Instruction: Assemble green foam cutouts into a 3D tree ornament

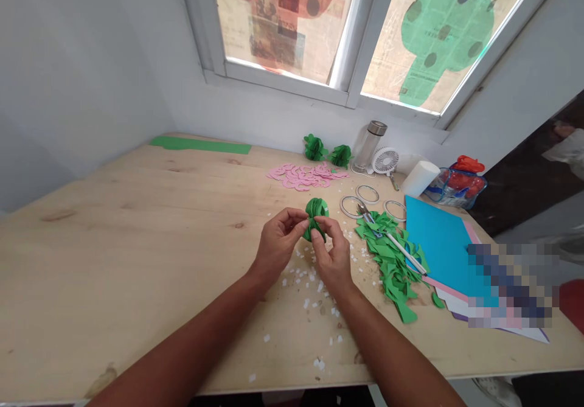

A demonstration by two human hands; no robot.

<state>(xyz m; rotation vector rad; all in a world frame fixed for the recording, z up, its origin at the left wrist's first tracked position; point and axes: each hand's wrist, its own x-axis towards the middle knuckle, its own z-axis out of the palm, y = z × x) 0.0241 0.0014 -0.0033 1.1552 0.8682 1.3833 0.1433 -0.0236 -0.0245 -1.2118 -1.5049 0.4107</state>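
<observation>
Between my two hands, a little above the middle of the wooden table (137,261), is a green layered paper ornament (316,208). Its many leaves fan out into a rounded shape. My left hand (281,240) pinches its left side with thumb and forefinger. From the right, the fingers of my right hand (334,252) close on its lower right part. Small white paper bits (308,276) lie scattered below my hands. Two similar green paper ornaments (314,148) stand at the back by the wall. Pink paper cutouts (301,176) lie in a heap before them.
To the right are green paper scraps (395,267), scissors (365,212), tape rolls (367,194) and blue paper sheets (433,236). A glass bottle (367,148), a small fan (385,161) and a white roll (420,177) stand behind. A green strip (201,145) lies at the back left.
</observation>
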